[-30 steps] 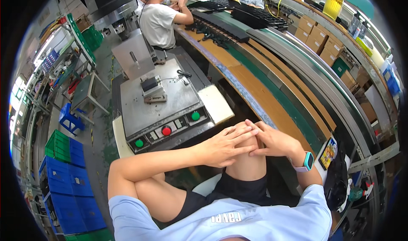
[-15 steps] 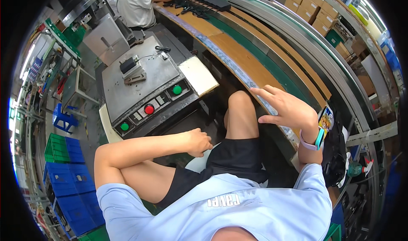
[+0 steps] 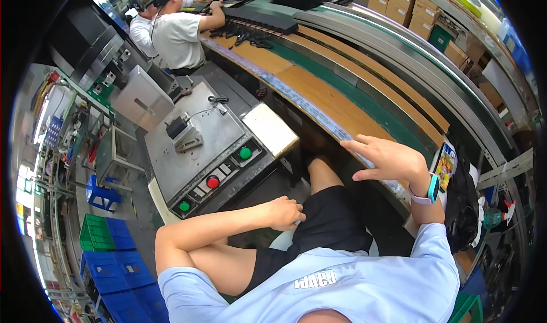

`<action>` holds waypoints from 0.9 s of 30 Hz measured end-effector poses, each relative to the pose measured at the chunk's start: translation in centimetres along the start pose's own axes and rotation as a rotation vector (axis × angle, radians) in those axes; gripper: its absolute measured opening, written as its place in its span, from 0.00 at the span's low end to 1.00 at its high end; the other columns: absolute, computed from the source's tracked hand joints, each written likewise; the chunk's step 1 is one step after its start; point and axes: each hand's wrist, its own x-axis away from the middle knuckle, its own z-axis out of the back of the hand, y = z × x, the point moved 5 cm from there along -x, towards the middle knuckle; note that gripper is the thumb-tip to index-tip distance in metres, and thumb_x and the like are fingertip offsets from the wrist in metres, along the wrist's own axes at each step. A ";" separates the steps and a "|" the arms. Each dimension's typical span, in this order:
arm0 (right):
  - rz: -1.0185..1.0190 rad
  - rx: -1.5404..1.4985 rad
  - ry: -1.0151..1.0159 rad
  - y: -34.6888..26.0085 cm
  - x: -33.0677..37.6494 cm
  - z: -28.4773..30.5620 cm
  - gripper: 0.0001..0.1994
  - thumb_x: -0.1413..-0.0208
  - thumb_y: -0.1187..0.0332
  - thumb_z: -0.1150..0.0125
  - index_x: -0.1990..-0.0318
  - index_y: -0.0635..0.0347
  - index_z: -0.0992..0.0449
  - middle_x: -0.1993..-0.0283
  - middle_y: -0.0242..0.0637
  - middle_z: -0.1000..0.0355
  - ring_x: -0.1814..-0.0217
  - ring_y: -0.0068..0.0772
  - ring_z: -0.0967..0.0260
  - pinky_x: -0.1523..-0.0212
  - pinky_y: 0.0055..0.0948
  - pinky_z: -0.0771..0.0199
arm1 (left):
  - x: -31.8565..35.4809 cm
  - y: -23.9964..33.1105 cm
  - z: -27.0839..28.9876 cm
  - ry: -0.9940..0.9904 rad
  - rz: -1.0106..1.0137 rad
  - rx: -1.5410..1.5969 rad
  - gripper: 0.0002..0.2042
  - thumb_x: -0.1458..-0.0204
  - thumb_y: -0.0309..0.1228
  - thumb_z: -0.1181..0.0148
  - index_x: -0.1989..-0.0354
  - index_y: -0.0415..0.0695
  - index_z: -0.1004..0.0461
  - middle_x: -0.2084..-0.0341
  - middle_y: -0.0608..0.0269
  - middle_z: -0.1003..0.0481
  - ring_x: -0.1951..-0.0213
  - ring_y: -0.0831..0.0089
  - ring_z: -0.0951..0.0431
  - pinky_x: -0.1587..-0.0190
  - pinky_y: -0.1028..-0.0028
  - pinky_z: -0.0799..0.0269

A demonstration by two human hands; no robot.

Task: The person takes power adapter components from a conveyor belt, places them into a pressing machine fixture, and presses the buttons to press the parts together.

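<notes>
Left hand is loosely curled at the black shorts; cannot tell whether it encloses anything. Right hand is empty, fingers extended, thumb well apart, above the near part of the workbench, which runs far left; contact cannot be judged. At left, a metal plate carries a black-topped fixture; a red button sits on its near side.

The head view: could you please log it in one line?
left hand: near black shorts; right hand: open, near bench; red button: untouched
</notes>
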 end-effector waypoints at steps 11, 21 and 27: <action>-0.037 -0.055 -0.038 2.0 -2.1 -0.3 0.38 0.41 0.48 0.33 0.31 0.63 0.36 0.43 0.52 0.28 0.40 0.53 0.29 0.40 0.41 0.28 | 4.8 -3.2 -0.2 -0.027 0.124 0.072 0.17 0.45 0.38 0.38 0.48 0.48 0.22 0.55 0.53 0.21 0.51 0.54 0.19 0.51 0.53 0.23; 0.055 -0.087 -0.173 0.0 -2.5 -0.6 0.39 0.41 0.45 0.35 0.31 0.63 0.36 0.39 0.52 0.28 0.40 0.52 0.27 0.40 0.42 0.27 | 5.8 -0.9 4.0 0.056 0.203 0.007 0.19 0.44 0.38 0.37 0.46 0.46 0.23 0.54 0.54 0.22 0.50 0.54 0.21 0.50 0.55 0.24; 0.042 0.144 -0.133 0.7 -8.1 7.9 0.36 0.43 0.48 0.32 0.34 0.63 0.33 0.39 0.51 0.29 0.36 0.54 0.31 0.37 0.44 0.29 | 9.3 0.1 8.7 0.194 0.143 0.217 0.18 0.37 0.39 0.42 0.43 0.44 0.26 0.48 0.54 0.25 0.44 0.55 0.25 0.42 0.57 0.29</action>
